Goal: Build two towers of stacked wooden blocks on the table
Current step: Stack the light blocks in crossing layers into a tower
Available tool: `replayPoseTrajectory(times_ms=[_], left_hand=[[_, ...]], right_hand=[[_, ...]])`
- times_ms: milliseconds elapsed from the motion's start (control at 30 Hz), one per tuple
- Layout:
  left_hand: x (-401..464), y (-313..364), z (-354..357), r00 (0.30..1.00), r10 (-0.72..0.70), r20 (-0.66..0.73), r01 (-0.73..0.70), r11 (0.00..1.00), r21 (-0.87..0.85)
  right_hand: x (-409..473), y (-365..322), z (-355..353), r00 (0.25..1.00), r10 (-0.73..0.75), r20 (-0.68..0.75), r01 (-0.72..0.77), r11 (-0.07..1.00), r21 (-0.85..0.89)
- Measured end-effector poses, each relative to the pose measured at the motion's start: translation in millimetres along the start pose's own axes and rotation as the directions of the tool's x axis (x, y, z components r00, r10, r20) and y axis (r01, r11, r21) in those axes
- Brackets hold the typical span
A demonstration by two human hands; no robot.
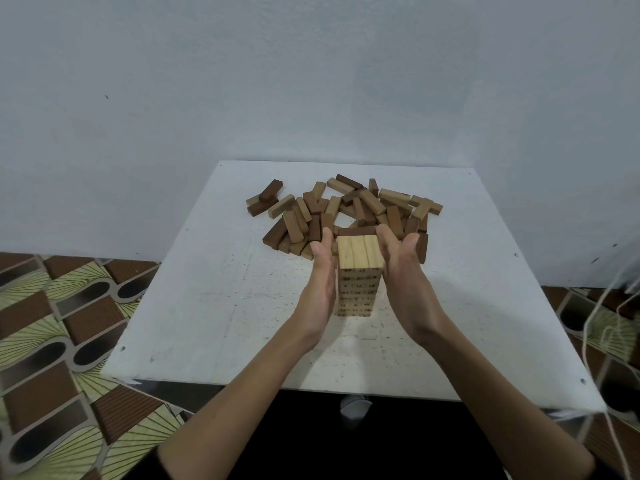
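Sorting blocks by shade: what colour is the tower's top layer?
Light, pale wood on the tower top layer, seen in the head view.

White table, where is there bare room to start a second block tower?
Bare white table lies left of the light wooden tower and left hand, and right of the right hand. The far middle is crowded by the loose brown block pile.

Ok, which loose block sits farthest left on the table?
The dark block at the pile's far-left edge, lying flat under another dark block propped across it, apart from the main heap.
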State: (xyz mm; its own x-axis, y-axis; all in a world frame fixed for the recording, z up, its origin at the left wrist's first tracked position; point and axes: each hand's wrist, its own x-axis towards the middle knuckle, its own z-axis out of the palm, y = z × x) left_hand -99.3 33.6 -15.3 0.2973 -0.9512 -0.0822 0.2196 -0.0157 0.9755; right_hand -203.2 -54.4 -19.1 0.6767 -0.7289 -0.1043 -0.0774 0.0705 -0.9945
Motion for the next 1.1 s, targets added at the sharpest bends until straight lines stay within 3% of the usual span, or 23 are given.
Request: replayPoseTrajectory(times_ms=[100,167,233,333,467,567,633,667,733,833,1000,1100], left_hand=[[8.2,2.2,-13.2,0.992,0.027,-0.124,-0.017,0.997,0.082],[20.7,6.0,-28.8,0.986,0.091,-0.139,-0.074,0.99,0.118],[37.5,12.2,-44.1,0.981,0.134,-0.14,-0.093,0.96,0.266],[64.9,18.9,-55.0,0.964,0.2,-0.174,-0.099,0.881,0.463],[110.6,25.2,-57.1,0.965,0.231,-0.125,-0.09,0.736,0.67],[148.7,22.5,-58.5,0.976,0.217,-0.025,-0.117,0.616,0.779],[168.9,19.7,-57.2,0.976,0.215,0.042,-0.153,0.531,0.834],[177.2,17.5,-56.7,0.973,0.22,0.065,-0.169,0.493,0.853],[195.2,14.1,-56.0,0.973,0.213,0.093,-0.182,0.45,0.874],[214.8,9.3,-54.2,0.978,0.171,0.121,-0.184,0.425,0.886],[240.1,-1.3,-52.5,0.975,0.152,0.161,-0.192,0.222,0.956],[248.0,-2.0,-52.1,0.974,0.155,0.163,-0.189,0.176,0.966]], right_hand=[[3.2,-9.0,-10.2,0.995,-0.043,-0.088,0.039,0.998,-0.049],[9.8,-15.9,-21.6,0.987,-0.092,-0.133,0.084,0.994,-0.07],[27.6,-21.7,-30.8,0.985,-0.098,-0.142,0.087,0.993,-0.079],[65.1,-21.9,-41.0,0.984,-0.131,-0.118,0.084,0.935,-0.345],[114.1,-25.7,-40.0,0.981,-0.182,-0.074,0.087,0.74,-0.667],[153.7,-19.0,-40.1,0.975,-0.215,0.054,0.157,0.495,-0.855],[175.6,-6.0,-44.7,0.982,-0.129,0.14,0.174,0.313,-0.934],[179.9,-1.8,-46.0,0.985,-0.087,0.147,0.166,0.274,-0.947],[182.3,1.0,-51.9,0.99,-0.084,0.116,0.136,0.293,-0.946],[181.0,3.8,-65.8,0.977,-0.209,0.037,0.108,0.337,-0.935],[186.8,15.4,-85.9,0.94,-0.34,-0.043,0.088,0.362,-0.928],[199.1,8.9,-88.1,0.921,-0.376,-0.104,0.07,0.422,-0.904]])
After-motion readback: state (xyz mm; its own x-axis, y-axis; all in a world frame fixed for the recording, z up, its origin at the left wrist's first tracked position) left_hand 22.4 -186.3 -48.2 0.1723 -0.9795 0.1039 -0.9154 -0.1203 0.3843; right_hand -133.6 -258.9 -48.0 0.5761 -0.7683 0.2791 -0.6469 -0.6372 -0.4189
